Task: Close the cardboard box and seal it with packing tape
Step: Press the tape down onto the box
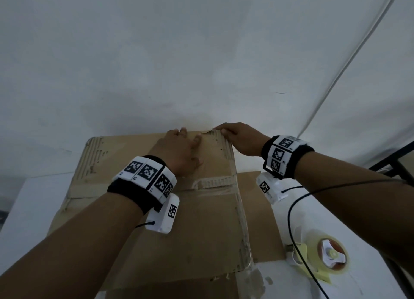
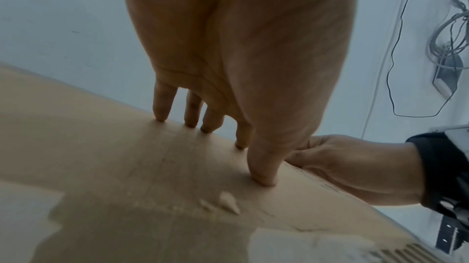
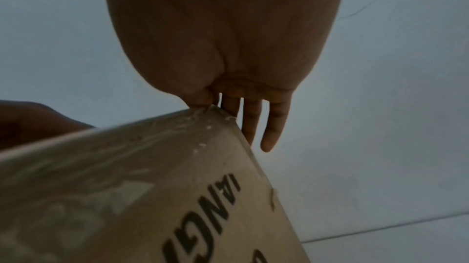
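The brown cardboard box (image 1: 190,220) stands in the middle of the head view with its top flaps folded down; strips of old tape cross its top. My left hand (image 1: 186,137) lies flat on the top near the far edge, its straight fingers (image 2: 162,106) and thumb pressing the cardboard (image 2: 127,167). My right hand (image 1: 226,131) holds the box's far right corner. Its thumb sits on the top edge and its fingers (image 3: 274,126) reach down behind the far side (image 3: 152,187). A roll of packing tape (image 1: 331,256) on a dispenser lies at the lower right.
One cardboard flap (image 1: 262,220) juts out flat from the box's right side over the white table (image 1: 358,283). A black cable (image 1: 291,209) runs from my right wrist across the tape roll. A white wall rises close behind the box. A dark frame (image 1: 394,164) stands at the right edge.
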